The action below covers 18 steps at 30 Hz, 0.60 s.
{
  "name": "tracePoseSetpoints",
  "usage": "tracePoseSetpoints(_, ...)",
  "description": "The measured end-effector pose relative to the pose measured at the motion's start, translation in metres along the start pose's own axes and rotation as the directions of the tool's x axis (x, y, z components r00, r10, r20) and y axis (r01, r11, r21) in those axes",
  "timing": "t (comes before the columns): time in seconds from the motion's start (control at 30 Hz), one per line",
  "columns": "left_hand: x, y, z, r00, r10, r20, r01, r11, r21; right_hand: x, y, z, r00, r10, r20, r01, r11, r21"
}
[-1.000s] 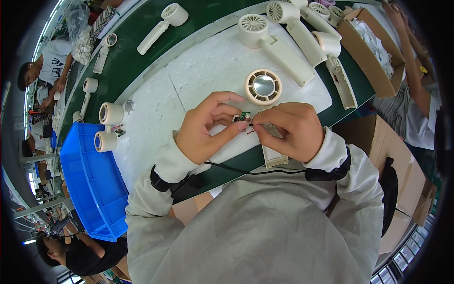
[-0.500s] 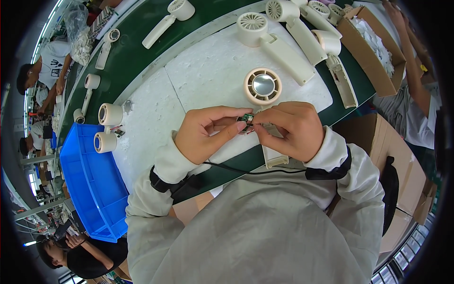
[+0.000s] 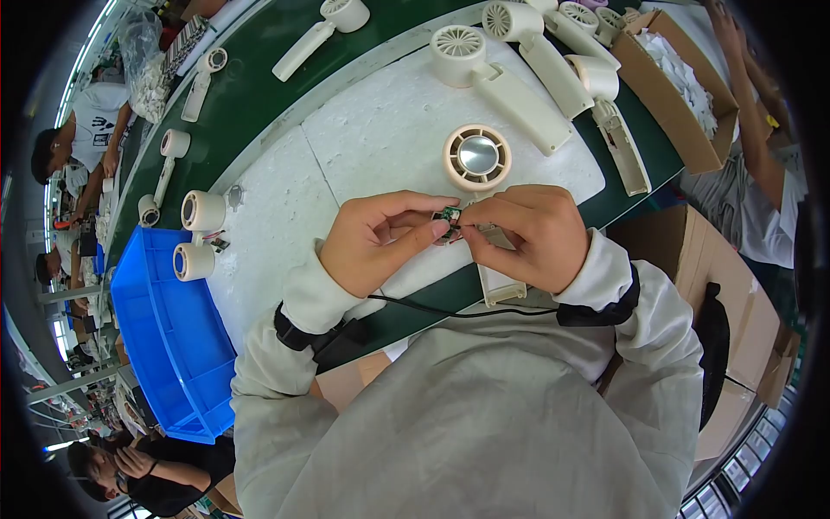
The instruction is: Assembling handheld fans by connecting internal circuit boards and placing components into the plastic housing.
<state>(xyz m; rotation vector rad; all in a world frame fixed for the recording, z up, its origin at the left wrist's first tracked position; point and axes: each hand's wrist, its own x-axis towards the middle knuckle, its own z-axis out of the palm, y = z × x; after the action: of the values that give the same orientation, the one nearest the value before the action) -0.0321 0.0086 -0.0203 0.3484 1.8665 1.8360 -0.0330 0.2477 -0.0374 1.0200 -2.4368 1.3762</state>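
Note:
A small green circuit board (image 3: 449, 214) is pinched between the thumb and fingers of my left hand (image 3: 376, 242). At the board's right edge, my right hand (image 3: 532, 235) closes its thumb and forefinger on something too small to make out, with thin wires near the fingertips. Just beyond my hands lies a cream handheld fan (image 3: 477, 157), its round head facing up with a silver disc in the middle. Its handle (image 3: 501, 284) runs under my right hand and comes out near the table's front edge, partly hidden.
Several cream fans (image 3: 519, 108) lie at the far right of the white foam sheet (image 3: 346, 130). Beside a blue bin (image 3: 173, 346) on the left are two fan heads (image 3: 203, 210). A cardboard box (image 3: 705, 143) holds white pieces. More fans (image 3: 320, 35) rest on the green belt (image 3: 251, 95).
On the green belt the fans have shifted slightly to the right and away. My two hands stay nearly where they were around the circuit board. A person at lower left has moved an arm.

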Motion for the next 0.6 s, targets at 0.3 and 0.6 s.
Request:
tracePoseSetpoints(0.3, -0.006, -0.004, 0.017, 0.993, 0.002, -0.12, -0.028, 0.975, -0.22, -0.004, -0.007, -0.004, 0.99, 0.138, 0.0, -0.138, 0.987, 0.078)
tracePoseSetpoints(0.6, -0.01, -0.004, 0.026, 0.988, 0.053, -0.145, -0.087, 0.966, -0.243, -0.003, -0.007, -0.005, 0.983, 0.184, 0.008, -0.184, 0.977, 0.11)
